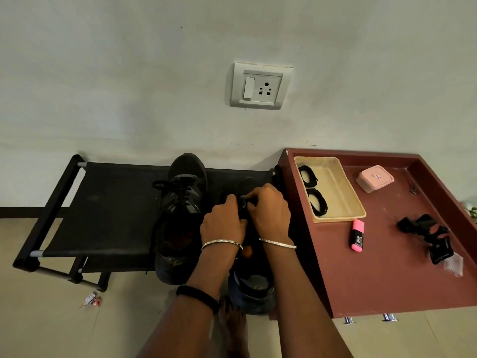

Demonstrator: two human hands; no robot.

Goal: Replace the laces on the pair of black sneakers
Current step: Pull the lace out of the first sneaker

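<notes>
Left hand (223, 223) and right hand (271, 213) pinch the old black lace (244, 202) of one black cloth sneaker (251, 293) on the black shoe rack (103, 202). I think it's the untying step. Next, pull it out, hole by hole.

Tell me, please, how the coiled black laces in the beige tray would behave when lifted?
The coiled black laces look thin and soft, so probably floppy and light. Each lies loosely looped in the beige plastic tray, so lifting one strand may uncoil it.
</notes>
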